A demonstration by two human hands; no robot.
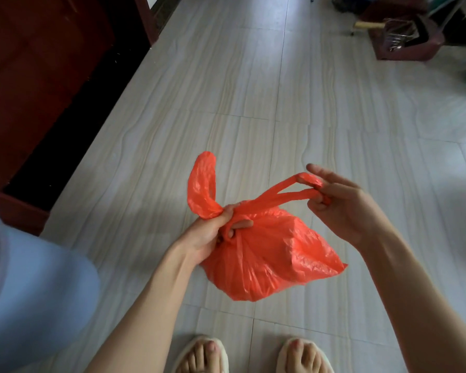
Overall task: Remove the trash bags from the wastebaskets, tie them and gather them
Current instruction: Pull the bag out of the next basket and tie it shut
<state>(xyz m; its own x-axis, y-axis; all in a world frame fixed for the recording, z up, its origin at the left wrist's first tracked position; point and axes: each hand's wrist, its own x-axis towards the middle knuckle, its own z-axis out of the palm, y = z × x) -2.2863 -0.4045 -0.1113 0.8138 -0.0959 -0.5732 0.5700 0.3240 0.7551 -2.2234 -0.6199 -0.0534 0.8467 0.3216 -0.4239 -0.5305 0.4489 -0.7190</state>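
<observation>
An orange plastic trash bag (272,257) hangs in the air in front of me, above the tiled floor. My left hand (213,232) grips its gathered neck, with one handle loop sticking up past my thumb and a finger hooked through the twisted plastic. My right hand (342,205) pinches the other handle loop and holds it stretched out to the right, index finger straight. The bag bulges below both hands.
A dark red wastebasket (406,39) stands on the floor at the far right, with clutter behind it. A dark wooden door and frame (38,84) run along the left. A pale blue object (33,292) fills the lower left. My slippered feet (253,356) are below.
</observation>
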